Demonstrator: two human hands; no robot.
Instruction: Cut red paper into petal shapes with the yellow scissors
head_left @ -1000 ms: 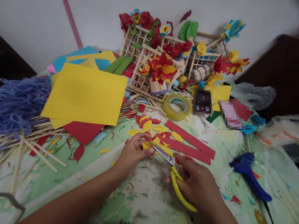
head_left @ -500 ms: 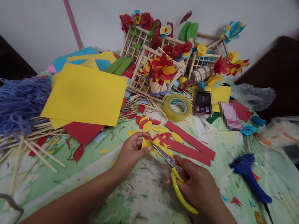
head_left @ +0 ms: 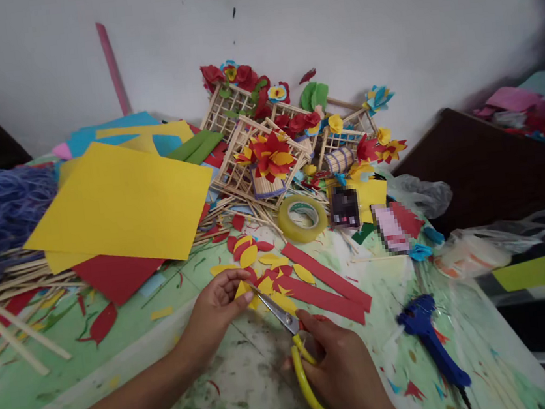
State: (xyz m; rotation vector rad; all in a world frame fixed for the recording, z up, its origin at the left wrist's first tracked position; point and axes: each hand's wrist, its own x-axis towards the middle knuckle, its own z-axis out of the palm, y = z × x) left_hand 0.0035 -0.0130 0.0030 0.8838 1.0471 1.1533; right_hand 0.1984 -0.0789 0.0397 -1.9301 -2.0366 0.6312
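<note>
Between its thumb and fingers, my left hand [head_left: 220,306] pinches a small piece of yellow paper [head_left: 243,290]. My right hand [head_left: 342,360] is wrapped round the yellow handles of a pair of scissors [head_left: 284,318]. Their blades point up and left, with the tips at the yellow paper by my left thumb. Just beyond the blades lies a loose pile of red and yellow paper petals [head_left: 249,256]. Two red paper strips [head_left: 330,277] slant away to the right of the pile. Part of the yellow piece is hidden by my fingers.
Large yellow paper [head_left: 125,208] lies over other coloured sheets at the left, beside blue string [head_left: 5,212]. Stick frames with paper flowers [head_left: 272,157] lean at the back. A tape roll [head_left: 302,219] sits before them. At the right is a blue glue gun [head_left: 433,340].
The view has shifted, so the table's things appear further left and lower. Both hands keep their hold on the paper and the scissors, and the scissors stay at the yellow piece.
</note>
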